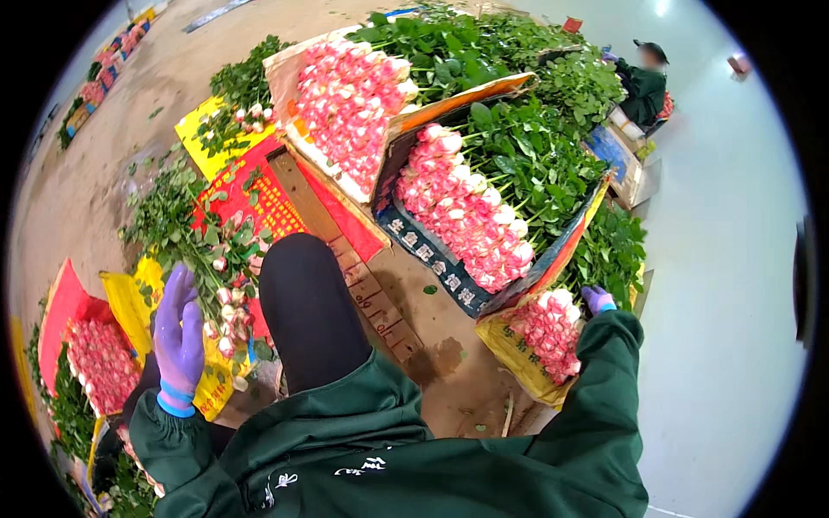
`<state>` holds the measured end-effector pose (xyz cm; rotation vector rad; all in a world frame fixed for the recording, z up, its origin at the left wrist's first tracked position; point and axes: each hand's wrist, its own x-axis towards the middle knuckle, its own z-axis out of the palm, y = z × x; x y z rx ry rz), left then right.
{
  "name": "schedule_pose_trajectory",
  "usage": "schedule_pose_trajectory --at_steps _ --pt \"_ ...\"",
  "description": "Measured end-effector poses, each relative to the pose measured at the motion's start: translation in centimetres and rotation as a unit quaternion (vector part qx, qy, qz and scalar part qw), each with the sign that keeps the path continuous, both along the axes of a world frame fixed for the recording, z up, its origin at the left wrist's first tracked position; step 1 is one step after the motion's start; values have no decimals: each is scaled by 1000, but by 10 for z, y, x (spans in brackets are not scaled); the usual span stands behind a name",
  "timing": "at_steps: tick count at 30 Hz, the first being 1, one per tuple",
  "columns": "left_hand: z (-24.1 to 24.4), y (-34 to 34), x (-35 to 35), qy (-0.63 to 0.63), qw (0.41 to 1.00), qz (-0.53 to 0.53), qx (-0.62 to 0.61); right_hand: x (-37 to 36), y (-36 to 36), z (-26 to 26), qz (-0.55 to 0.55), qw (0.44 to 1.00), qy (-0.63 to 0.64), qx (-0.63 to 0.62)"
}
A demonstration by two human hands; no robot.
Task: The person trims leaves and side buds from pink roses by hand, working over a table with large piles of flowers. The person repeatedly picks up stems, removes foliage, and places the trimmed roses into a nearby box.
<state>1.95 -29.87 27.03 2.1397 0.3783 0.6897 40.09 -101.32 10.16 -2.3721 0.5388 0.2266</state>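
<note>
My left hand [178, 340], in a purple glove with a blue cuff, is raised with its fingers spread from the thumb and nothing in it. Loose pink-and-white roses [228, 317] with leafy stems lie beside it on red and yellow printed sacks. On the other side, my right hand [597, 301], also gloved, reaches to the edge of a rose bundle [547, 333] in a yellow sack [511, 353]. Its fingers meet the stems and leaves, and their grip is partly hidden. Above that bundle, packed roses [460, 207] fill a dark printed sack wrap [431, 262].
A wooden measuring board [343, 252] with marks runs past my knee. Another wrapped rose bundle [350, 107] stands farther back, and one more [103, 362] lies at left. A person [641, 87] in dark green sits at the far right by a blue-topped box [615, 155].
</note>
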Motion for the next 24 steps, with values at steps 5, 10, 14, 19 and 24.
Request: schedule_pose_trajectory --at_steps 5,10,14,19,24 --pt "-23 18 -28 51 996 65 -41 -2 87 40 31 987 152 40" --pt "-41 51 -35 15 995 93 -11 7 55 90 338 798 154 -475" --pt "-77 108 -69 -48 941 288 -170 40 258 222 295 902 -155 -275" --pt "-112 131 -94 -223 733 399 -503 -49 634 220 598 736 -206 241" --pt "-104 135 -88 -299 672 415 -536 -171 859 43 815 512 110 -248"
